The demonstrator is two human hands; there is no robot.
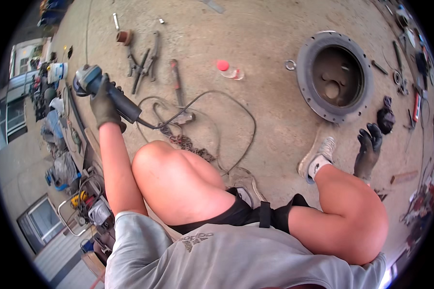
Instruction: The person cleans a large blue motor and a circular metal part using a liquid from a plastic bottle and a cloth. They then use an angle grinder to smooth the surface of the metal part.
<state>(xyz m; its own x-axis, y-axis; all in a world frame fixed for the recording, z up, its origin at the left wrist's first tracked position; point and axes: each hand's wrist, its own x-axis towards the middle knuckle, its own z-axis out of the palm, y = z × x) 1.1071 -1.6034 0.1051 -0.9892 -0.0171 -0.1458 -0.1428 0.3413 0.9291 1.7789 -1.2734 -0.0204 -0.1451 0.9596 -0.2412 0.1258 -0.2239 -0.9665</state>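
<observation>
My left hand (104, 103), in a dark work glove, is wrapped round the body of an angle grinder (125, 107) at the left, lifted beside my knee. The grinder's blue-grey head points away to the upper left, and its black cord (197, 98) loops across the floor. Beyond my other knee, my right hand (368, 151), also gloved, has its fingers apart and loosely bent, with nothing in it. Nearest to that hand lies a dark bundled item (386, 115). A big round metal housing (307, 77) with a bolt-holed flange rests farther off, its hollow inside facing up.
A hammer (177, 86), a chain (193, 146), locking pliers (152, 58) and a clear bottle (232, 72) with a red cap lie on the concrete floor. An eye bolt (290, 65) touches the housing's left side. Tools line the right edge; machinery (99, 212) stands at left.
</observation>
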